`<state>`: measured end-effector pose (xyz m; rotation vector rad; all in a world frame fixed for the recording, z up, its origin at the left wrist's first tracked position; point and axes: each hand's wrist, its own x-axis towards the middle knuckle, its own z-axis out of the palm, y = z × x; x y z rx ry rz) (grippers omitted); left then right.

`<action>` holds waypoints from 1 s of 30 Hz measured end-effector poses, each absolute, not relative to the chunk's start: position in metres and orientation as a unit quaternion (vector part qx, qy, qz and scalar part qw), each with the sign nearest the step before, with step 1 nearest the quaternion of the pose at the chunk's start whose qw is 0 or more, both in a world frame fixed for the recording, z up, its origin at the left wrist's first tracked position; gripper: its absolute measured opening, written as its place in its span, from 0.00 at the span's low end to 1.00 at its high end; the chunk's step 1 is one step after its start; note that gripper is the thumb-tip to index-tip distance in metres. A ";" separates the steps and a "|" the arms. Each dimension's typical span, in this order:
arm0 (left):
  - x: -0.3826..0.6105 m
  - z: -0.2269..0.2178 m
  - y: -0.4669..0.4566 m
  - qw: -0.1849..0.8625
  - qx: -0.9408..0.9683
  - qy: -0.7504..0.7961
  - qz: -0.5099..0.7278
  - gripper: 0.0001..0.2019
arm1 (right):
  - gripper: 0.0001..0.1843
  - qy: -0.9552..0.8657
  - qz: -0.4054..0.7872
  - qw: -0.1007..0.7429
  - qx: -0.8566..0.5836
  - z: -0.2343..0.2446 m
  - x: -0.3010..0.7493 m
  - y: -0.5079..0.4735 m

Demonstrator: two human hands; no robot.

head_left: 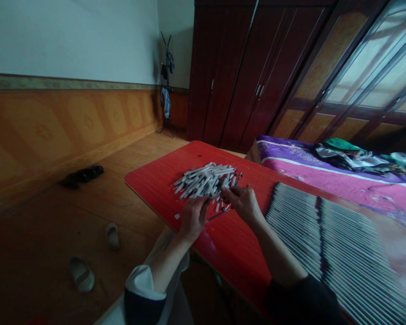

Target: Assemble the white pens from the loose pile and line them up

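Observation:
A loose pile of slim, whitish pen-like sticks (205,176), some with dark ends, lies on the red table (159,174). At the near edge of this pile, my left hand (193,217) is closed, its thumb and fingers pinching one end of a thin pen-like stick (217,196). My right hand (245,205) pinches the other end, so the stick spans the gap between both hands. Its details are blurred and partly covered by fingers. Just below the hands, a thin dark stick (218,215) rests on the tabletop.
To the right, similar sticks lie side by side in two long rows (294,221) (355,243), dark ends aligned. A small white scrap (177,216) sits near the left table edge. Beyond is a bed (291,158) with clothes. Slippers (81,274) are on the floor.

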<state>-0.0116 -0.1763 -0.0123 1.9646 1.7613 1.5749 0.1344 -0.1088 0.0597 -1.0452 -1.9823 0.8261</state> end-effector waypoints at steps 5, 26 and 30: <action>-0.012 -0.011 -0.177 0.051 0.628 0.576 0.521 0.15 | 0.18 -0.754 0.381 0.371 -0.384 0.061 0.134 -0.109; -0.011 -0.013 -0.176 0.042 0.645 0.573 0.503 0.15 | 0.16 -0.680 0.454 0.415 -0.398 0.055 0.130 -0.109; -0.011 -0.013 -0.175 0.034 0.638 0.577 0.509 0.15 | 0.18 -0.660 0.484 0.426 -0.384 0.057 0.129 -0.111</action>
